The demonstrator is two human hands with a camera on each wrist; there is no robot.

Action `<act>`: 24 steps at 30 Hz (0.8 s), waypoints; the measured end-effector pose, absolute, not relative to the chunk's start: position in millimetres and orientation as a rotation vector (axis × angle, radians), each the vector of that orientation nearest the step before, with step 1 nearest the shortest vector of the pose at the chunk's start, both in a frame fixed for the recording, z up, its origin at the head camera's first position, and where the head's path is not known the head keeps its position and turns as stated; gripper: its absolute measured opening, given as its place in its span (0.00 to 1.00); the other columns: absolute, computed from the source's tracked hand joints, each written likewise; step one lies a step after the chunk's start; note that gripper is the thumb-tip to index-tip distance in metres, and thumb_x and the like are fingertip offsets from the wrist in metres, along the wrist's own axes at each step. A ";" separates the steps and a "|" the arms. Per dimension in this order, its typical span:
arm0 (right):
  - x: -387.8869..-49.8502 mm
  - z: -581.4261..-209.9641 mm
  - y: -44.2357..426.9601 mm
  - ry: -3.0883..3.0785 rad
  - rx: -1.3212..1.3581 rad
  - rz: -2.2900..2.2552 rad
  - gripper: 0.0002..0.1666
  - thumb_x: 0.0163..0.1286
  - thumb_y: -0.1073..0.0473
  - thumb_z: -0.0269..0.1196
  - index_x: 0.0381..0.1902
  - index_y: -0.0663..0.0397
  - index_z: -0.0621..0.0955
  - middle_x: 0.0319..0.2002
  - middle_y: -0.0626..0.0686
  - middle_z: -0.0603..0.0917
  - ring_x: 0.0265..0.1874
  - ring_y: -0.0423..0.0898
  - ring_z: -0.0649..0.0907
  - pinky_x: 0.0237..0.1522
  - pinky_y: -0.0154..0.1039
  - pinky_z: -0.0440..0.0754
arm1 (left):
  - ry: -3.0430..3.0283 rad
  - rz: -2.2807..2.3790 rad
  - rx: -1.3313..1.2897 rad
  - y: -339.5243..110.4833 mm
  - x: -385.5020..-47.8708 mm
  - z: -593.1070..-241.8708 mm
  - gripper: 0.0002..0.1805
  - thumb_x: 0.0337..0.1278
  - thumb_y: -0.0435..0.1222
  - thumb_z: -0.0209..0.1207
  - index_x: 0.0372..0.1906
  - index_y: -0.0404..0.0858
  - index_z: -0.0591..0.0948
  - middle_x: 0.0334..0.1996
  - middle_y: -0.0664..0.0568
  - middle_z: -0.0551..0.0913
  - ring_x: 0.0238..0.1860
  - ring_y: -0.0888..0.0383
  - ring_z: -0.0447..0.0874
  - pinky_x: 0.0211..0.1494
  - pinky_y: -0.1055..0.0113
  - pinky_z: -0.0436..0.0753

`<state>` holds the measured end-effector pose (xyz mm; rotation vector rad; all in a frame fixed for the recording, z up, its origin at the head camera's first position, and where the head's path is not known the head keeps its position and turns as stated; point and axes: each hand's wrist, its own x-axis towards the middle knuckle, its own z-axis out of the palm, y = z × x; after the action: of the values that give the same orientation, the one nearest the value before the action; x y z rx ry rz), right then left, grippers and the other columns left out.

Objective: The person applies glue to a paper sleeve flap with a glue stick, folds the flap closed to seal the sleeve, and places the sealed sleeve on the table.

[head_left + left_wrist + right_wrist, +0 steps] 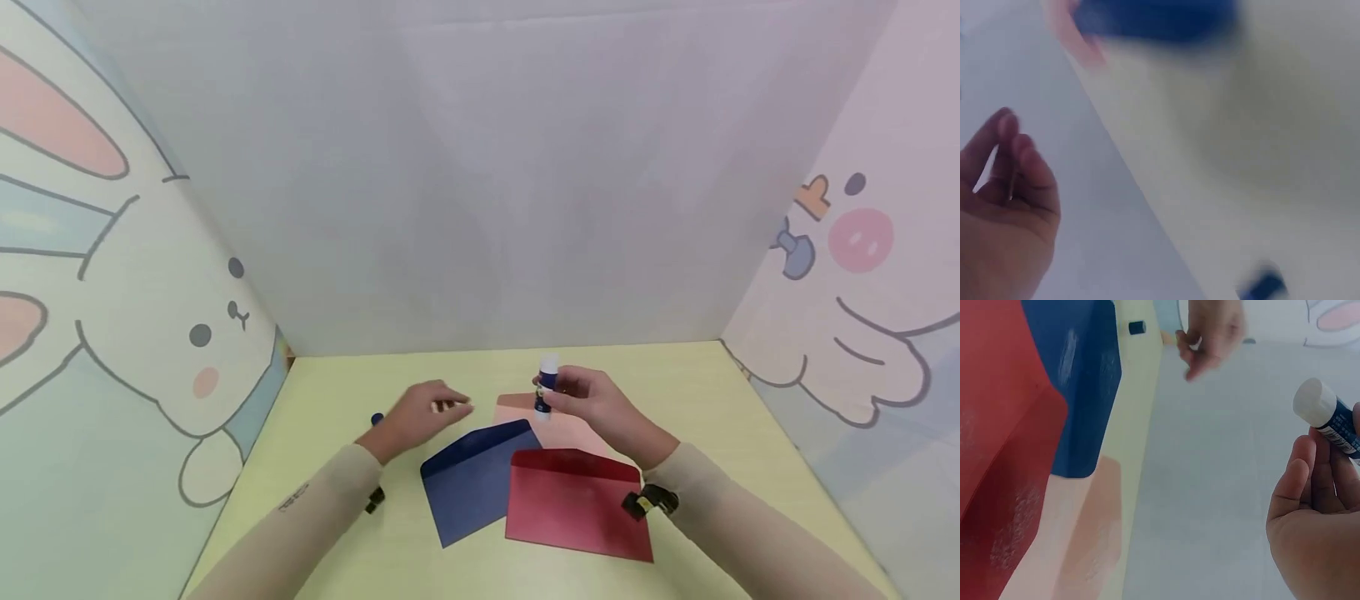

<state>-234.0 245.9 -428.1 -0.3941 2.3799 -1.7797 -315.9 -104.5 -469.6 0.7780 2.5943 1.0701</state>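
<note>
Glue stick (pixel 547 379): loc.?
— Raised, nr. pink envelope (pixel 562 433). R hand (pixel 603 410) pinches barrel, thumb vs. fingers; L hand (pixel 420 417) relaxed, fingers loosely bent, no obj. seen in it.
Handling?
— Prob. light, stiff, smooth; grip mid-barrel.
View diff.?
— R-wrist cam. only: glossy marks (pixel 1015 540) on red flap (pixel 1017 487); barrel barcode (pixel 1337 436).

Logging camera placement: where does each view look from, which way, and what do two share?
Head: worn on the head, facing forward and down at the red envelope, blue envelope and pink envelope; left hand, right hand and sleeves show.
Left wrist: worn there, facing past the left hand toward the table and wall.
Right wrist: worn there, facing past the right hand, which holds the glue stick; the left hand also shows.
Shared by head and right wrist: three envelopes, glue stick, both hands.
</note>
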 end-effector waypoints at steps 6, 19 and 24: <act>-234.9 -418.3 227.7 2.315 -0.467 -1.763 0.23 0.91 0.56 0.67 0.73 0.64 0.86 0.72 0.71 0.88 0.63 0.53 0.91 0.68 0.39 0.90 | 2.093 1.521 0.823 -48.3 -273.1 -450.6 0.22 0.94 0.50 0.62 0.76 0.46 0.90 0.62 0.44 0.90 0.53 0.51 0.85 0.54 0.63 0.84; -235.6 -416.4 224.2 2.296 -0.439 -1.776 0.24 0.92 0.56 0.66 0.75 0.65 0.86 0.74 0.70 0.87 0.69 0.55 0.90 0.70 0.37 0.88 | 1.949 1.613 0.738 -28.1 -263.9 -449.0 0.16 0.90 0.49 0.66 0.50 0.40 0.90 0.35 0.53 0.78 0.43 0.50 0.77 0.49 0.62 0.78; -236.4 -419.4 221.7 2.302 -0.439 -1.783 0.22 0.91 0.59 0.67 0.72 0.68 0.86 0.70 0.70 0.89 0.64 0.52 0.90 0.66 0.36 0.90 | 1.984 1.665 0.678 -22.5 -261.2 -451.7 0.16 0.86 0.46 0.71 0.41 0.39 0.86 0.31 0.56 0.77 0.40 0.55 0.76 0.47 0.64 0.78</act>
<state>-236.4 221.7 -419.4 -0.4386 2.3020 -1.7831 -261.2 -22.5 -451.7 0.6782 1.9845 1.6649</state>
